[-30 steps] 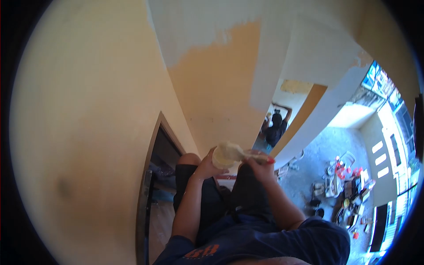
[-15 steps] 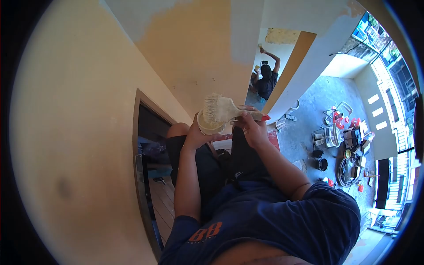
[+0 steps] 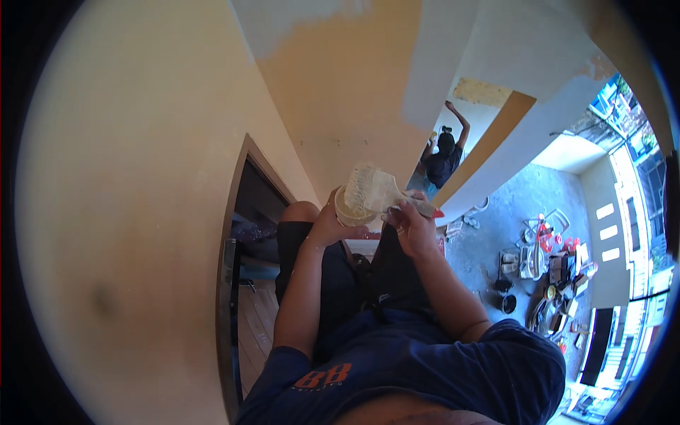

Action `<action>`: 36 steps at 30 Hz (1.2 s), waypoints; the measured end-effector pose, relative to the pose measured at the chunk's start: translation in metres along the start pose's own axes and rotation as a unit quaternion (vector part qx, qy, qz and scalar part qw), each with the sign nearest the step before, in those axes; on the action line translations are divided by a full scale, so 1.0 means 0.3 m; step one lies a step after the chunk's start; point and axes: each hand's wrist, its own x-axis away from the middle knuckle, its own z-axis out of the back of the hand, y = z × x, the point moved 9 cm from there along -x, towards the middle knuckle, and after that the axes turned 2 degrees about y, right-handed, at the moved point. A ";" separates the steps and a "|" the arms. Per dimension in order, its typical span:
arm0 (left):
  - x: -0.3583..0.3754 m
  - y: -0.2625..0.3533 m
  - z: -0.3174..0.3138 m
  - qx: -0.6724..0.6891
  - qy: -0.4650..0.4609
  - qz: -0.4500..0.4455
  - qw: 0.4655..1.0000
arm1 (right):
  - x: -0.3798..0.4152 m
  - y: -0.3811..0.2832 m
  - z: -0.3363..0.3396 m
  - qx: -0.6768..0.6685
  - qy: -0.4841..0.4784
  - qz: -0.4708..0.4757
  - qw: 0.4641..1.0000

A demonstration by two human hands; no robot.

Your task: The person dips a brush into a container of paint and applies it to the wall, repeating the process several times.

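Observation:
My left hand [image 3: 329, 222] is wrapped round a small round tub [image 3: 352, 217] with pale, paint-like stuff in it. A wide paintbrush [image 3: 379, 190], coated with the same pale colour, lies over the tub's mouth, its bristles toward the left. Its handle, red at the end, is gripped by my right hand [image 3: 416, 228]. Both hands are close together above my lap. Ahead rises a wall [image 3: 333, 92], part orange-tan and part pale grey.
A doorway frame [image 3: 237, 170] stands at my left. Beyond a wall edge another person [image 3: 445, 159] has an arm raised to a wall. On the floor at the right are a black bucket [image 3: 508, 304], boxes and red items.
The view has tilted and shifted, so the walls and yard sit lower and differently angled. The brush still lies over the tub, its bristle head looking flatter to me.

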 end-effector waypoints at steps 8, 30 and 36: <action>-0.011 -0.017 0.016 -0.019 0.022 -0.029 0.999 | -0.027 0.012 0.005 -0.035 0.004 -0.024 0.999; -0.102 -0.067 -0.003 -0.010 -0.010 -0.021 1.000 | -0.544 -1.045 -0.674 0.509 -0.027 0.735 0.447; -0.134 -0.107 -0.002 -0.013 -0.017 -0.016 1.000 | -0.594 -1.026 -0.821 0.601 -0.063 0.756 0.250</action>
